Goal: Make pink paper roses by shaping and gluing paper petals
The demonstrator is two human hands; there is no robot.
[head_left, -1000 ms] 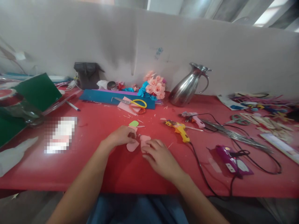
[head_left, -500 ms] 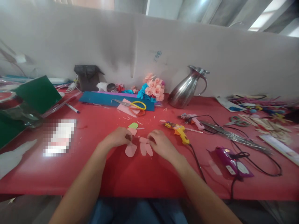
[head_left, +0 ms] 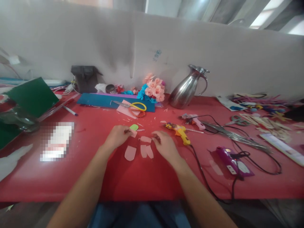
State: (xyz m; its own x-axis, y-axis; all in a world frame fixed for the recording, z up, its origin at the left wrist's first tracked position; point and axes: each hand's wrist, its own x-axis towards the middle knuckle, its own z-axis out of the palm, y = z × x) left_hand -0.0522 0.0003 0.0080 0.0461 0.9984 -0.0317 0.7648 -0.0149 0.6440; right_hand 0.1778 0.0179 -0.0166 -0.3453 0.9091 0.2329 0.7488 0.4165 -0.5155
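Observation:
My left hand (head_left: 118, 136) is at the left of a loose group of cut paper pieces, its fingertips pinched at the edge of a small pink paper petal (head_left: 134, 134). Just behind that petal is a light green paper piece (head_left: 134, 127). My right hand (head_left: 164, 145) rests at the right of the group, fingers bent and slightly apart, with nothing visible between them. Nearest to it lies a pink petal (head_left: 145, 139). Closer to me on the red table are a larger rounded pink petal (head_left: 130, 153) and a pair of narrower pink petals (head_left: 146, 151).
Yellow-handled scissors (head_left: 136, 106) lie on blue sheets (head_left: 95, 100), near paper flowers (head_left: 155, 88) and a steel jug (head_left: 186, 88). To the right are a yellow glue gun (head_left: 181, 133), a pink glue gun (head_left: 197, 122), wires (head_left: 237, 137) and a purple power strip (head_left: 234, 163) with trailing cords.
My left hand has moved up and away from the large rounded petal to the small one by the green piece. My right hand has drawn slightly back from the petals. The view shifted slightly.

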